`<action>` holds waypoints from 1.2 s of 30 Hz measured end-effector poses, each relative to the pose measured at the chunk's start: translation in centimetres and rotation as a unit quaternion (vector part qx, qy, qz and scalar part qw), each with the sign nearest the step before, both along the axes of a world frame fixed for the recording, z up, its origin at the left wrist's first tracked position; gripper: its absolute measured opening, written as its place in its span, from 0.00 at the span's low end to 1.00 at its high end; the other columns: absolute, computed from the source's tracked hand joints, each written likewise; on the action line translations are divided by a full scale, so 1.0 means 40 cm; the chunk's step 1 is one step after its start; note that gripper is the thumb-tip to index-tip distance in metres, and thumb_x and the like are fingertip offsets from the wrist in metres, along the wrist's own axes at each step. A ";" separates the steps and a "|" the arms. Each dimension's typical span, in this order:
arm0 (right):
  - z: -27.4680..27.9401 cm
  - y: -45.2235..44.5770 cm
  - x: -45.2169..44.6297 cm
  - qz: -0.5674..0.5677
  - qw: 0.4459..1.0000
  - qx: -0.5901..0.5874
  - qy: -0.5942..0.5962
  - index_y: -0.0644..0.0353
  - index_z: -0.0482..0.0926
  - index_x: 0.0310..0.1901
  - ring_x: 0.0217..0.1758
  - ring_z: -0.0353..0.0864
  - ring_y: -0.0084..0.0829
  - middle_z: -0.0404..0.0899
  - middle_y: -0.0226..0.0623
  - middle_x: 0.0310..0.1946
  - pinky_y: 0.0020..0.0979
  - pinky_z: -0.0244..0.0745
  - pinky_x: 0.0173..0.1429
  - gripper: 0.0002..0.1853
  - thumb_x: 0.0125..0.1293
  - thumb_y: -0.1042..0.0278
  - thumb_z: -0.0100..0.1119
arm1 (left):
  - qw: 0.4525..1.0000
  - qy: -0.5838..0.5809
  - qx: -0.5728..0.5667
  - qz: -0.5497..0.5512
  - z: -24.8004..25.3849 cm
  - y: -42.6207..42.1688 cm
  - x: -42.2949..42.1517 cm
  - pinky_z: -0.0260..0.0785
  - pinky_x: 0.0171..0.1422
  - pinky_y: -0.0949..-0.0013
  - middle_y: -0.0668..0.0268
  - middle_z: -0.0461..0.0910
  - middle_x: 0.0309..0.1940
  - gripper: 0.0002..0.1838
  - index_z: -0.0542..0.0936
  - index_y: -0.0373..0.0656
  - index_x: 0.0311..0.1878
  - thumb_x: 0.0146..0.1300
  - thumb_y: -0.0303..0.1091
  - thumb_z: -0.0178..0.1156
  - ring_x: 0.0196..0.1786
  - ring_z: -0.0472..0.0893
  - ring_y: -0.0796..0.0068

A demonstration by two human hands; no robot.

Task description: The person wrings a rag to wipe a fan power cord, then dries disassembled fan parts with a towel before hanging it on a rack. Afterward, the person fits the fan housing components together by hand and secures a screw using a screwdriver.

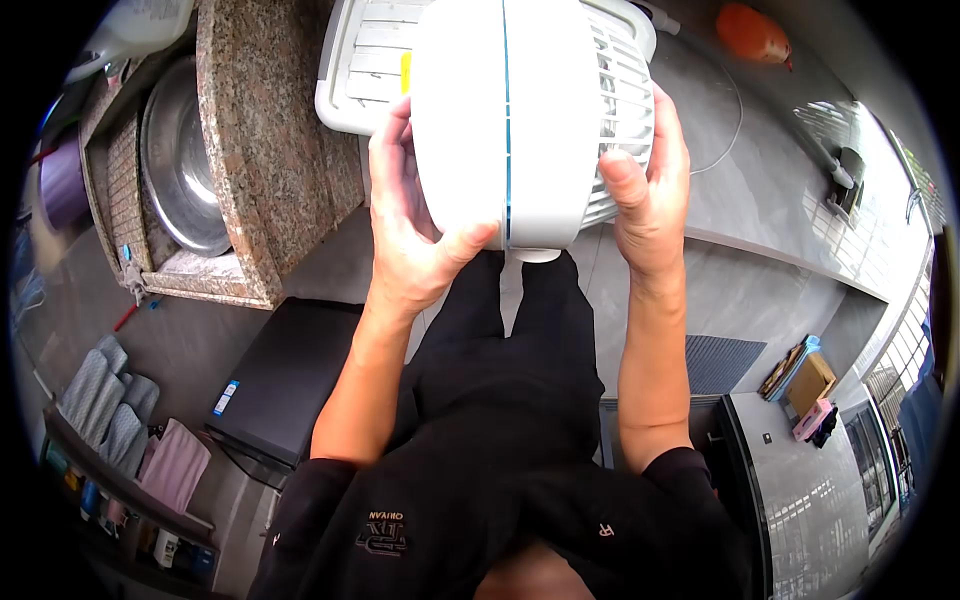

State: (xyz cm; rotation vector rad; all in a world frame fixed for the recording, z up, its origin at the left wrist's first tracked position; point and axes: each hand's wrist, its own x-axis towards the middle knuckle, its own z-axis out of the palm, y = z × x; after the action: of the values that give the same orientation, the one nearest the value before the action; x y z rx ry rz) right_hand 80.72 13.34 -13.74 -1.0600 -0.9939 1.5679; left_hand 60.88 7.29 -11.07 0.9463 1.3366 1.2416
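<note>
A round white appliance point(550, 120), which looks like a fan head, has a blue line around its middle and a slatted grille on its right side. My left hand point(410, 220) holds its smooth left side, thumb near the bottom edge. On the grille side, my right hand point(645, 190) grips the slats with the thumb in front and the fingers behind. A small white knob point(537, 255) sticks out at the underside. Behind the appliance lies a white slatted rack or tray point(375, 65), partly hidden, with a yellow label beside my left fingertips.
At the left stands a granite counter point(285, 130) with a metal basin point(185, 155). Below it is a black cabinet point(290, 375). A grey counter point(730, 130) with a thin cable and an orange object point(752, 33) spans the right. Cardboard pieces point(808, 385) lean at the lower right.
</note>
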 end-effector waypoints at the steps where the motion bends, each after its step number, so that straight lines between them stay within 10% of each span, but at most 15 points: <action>1: -0.001 -0.001 0.001 0.001 1.000 0.003 -0.002 0.72 0.60 0.73 0.71 0.71 0.38 0.62 0.43 0.67 0.39 0.70 0.74 0.53 0.56 0.50 0.81 | 1.000 0.001 -0.001 -0.004 0.001 0.003 0.000 0.60 0.78 0.54 0.49 0.63 0.71 0.65 0.48 0.36 0.80 0.50 0.54 0.81 0.74 0.66 0.58; 8: 0.010 -0.012 -0.004 0.001 0.999 0.012 -0.032 0.71 0.60 0.73 0.71 0.71 0.38 0.59 0.40 0.66 0.39 0.71 0.73 0.52 0.56 0.51 0.80 | 0.997 0.066 0.014 -0.031 -0.014 0.028 -0.013 0.63 0.76 0.56 0.50 0.66 0.70 0.58 0.48 0.38 0.79 0.60 0.60 0.71 0.74 0.68 0.60; 11: 0.012 -0.010 -0.016 -0.008 0.999 0.021 -0.025 0.71 0.60 0.74 0.70 0.71 0.38 0.59 0.40 0.65 0.40 0.72 0.72 0.52 0.56 0.52 0.81 | 0.982 -0.158 -0.025 0.097 0.004 0.054 0.033 0.64 0.75 0.57 0.52 0.67 0.70 0.52 0.47 0.38 0.80 0.69 0.64 0.59 0.73 0.68 0.64; 15: 0.003 -0.006 -0.013 -0.017 0.999 0.033 -0.039 0.72 0.60 0.73 0.68 0.73 0.39 0.60 0.43 0.65 0.39 0.73 0.71 0.52 0.56 0.53 0.81 | 0.987 -0.109 -0.079 0.093 -0.040 0.017 0.022 0.58 0.79 0.58 0.55 0.68 0.74 0.48 0.61 0.36 0.78 0.74 0.72 0.44 0.75 0.68 0.62; 26: 0.015 -0.011 -0.029 -0.038 0.989 0.061 -0.133 0.66 0.67 0.70 0.70 0.67 0.43 0.62 0.47 0.64 0.42 0.68 0.72 0.53 0.48 0.44 0.83 | 0.993 -0.039 -0.114 -0.005 0.061 0.063 -0.019 0.59 0.78 0.60 0.53 0.69 0.71 0.42 0.58 0.34 0.78 0.68 0.49 0.58 0.73 0.70 0.63; 34: 0.026 -0.015 -0.015 -0.035 0.972 0.115 -0.202 0.67 0.67 0.69 0.71 0.68 0.43 0.62 0.46 0.67 0.42 0.67 0.74 0.52 0.49 0.45 0.83 | 0.982 0.167 -0.049 -0.074 0.092 0.098 -0.018 0.58 0.78 0.58 0.50 0.70 0.70 0.49 0.60 0.32 0.77 0.71 0.67 0.56 0.73 0.70 0.60; 36: 0.026 -0.011 -0.027 -0.058 0.966 0.140 -0.212 0.63 0.70 0.66 0.67 0.68 0.48 0.62 0.48 0.62 0.45 0.69 0.69 0.52 0.44 0.44 0.85 | 0.994 0.061 -0.094 -0.011 0.106 0.104 -0.007 0.59 0.79 0.57 0.51 0.69 0.72 0.46 0.61 0.32 0.77 0.74 0.67 0.51 0.74 0.70 0.59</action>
State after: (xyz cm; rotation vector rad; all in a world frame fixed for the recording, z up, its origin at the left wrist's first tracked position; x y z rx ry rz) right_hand 79.63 12.90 -12.72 -1.2514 -1.3691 1.0850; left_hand 60.61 11.46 -6.83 0.9122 1.5068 1.0339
